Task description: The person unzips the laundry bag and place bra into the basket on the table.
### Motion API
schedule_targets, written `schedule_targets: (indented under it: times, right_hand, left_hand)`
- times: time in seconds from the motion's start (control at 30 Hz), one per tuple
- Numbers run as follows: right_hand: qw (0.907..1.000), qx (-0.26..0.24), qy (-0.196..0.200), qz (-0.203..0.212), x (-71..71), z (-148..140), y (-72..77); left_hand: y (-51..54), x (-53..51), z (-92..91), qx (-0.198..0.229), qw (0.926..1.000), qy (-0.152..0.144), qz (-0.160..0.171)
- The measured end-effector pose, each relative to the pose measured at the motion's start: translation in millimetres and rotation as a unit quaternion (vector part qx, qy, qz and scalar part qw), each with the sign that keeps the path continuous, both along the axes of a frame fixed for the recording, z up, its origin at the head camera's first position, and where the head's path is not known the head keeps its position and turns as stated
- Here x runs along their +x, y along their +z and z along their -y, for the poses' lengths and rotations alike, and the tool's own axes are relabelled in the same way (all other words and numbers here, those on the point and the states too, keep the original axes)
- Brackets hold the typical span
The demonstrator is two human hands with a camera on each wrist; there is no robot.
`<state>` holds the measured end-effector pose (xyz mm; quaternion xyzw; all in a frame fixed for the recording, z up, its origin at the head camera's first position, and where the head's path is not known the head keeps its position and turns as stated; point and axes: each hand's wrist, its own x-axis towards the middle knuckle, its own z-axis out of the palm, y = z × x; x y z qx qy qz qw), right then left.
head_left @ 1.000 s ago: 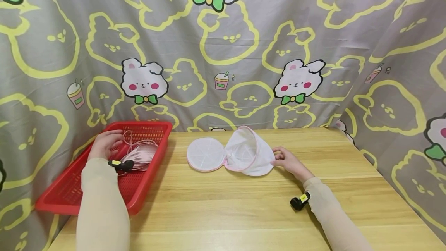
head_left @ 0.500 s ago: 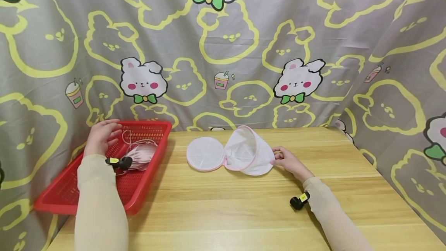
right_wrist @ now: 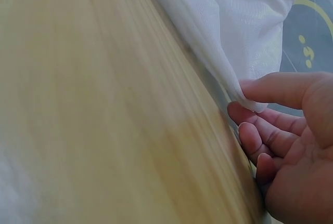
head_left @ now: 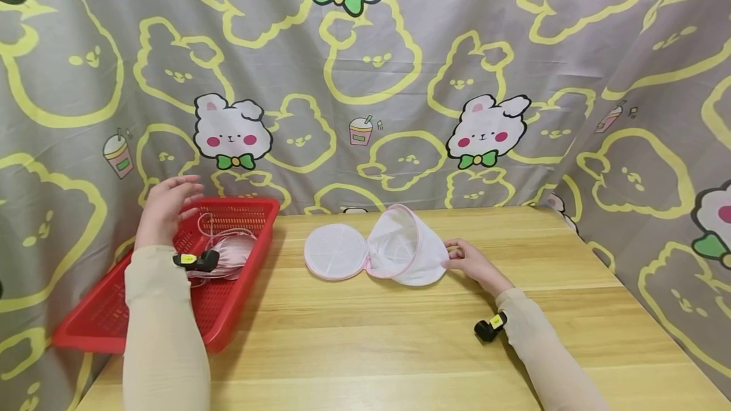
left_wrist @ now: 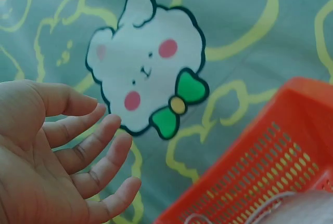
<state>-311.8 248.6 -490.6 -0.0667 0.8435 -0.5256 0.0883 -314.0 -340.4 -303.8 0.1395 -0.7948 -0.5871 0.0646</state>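
Observation:
A white mesh laundry bag (head_left: 428, 260) with pink trim lies on the table, its round mouth propped up and its round lid (head_left: 337, 252) folded out flat to the left. My right hand (head_left: 474, 265) pinches the bag's right edge between thumb and fingers, as the right wrist view shows with the white mesh (right_wrist: 234, 31). Over the far left part of the red basket (head_left: 259, 271) hovers my left hand (left_wrist: 67, 156), its fingers relaxed and holding nothing. Inside that basket is a pale pink satiny bundle (head_left: 235, 255) with thin cords, partly hidden by the wrist camera.
The wooden table (head_left: 365, 341) reaches back to a grey patterned curtain (head_left: 308, 68), which also hangs along both sides. The basket's raised rim stands at the table's left side.
My left hand has risen up and away from the basket's inside, towards the curtain. The right hand stays at the bag's edge, and the bag keeps its shape.

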Motion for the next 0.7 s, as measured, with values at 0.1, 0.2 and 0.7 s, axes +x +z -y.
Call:
schedule_targets:
  times: [0.1,0.2,0.7]
  right_hand:
    - [1.0,-0.003,0.004,0.002,-0.6,-1.1,0.4]
    - [0.9998,-0.011,0.016,0.001,-1.2,-2.8,0.5]
    - [0.9989,-0.027,0.037,0.005,-0.6,-10.4,3.7]
  left_hand:
    - [4.7,1.7,-6.9,-0.004,0.9999,0.0,-0.009]
    - [8.9,3.6,-15.0,-0.016,0.9997,-0.006,-0.019]
    - [21.7,6.9,-49.8,-0.054,0.9955,-0.051,-0.06]
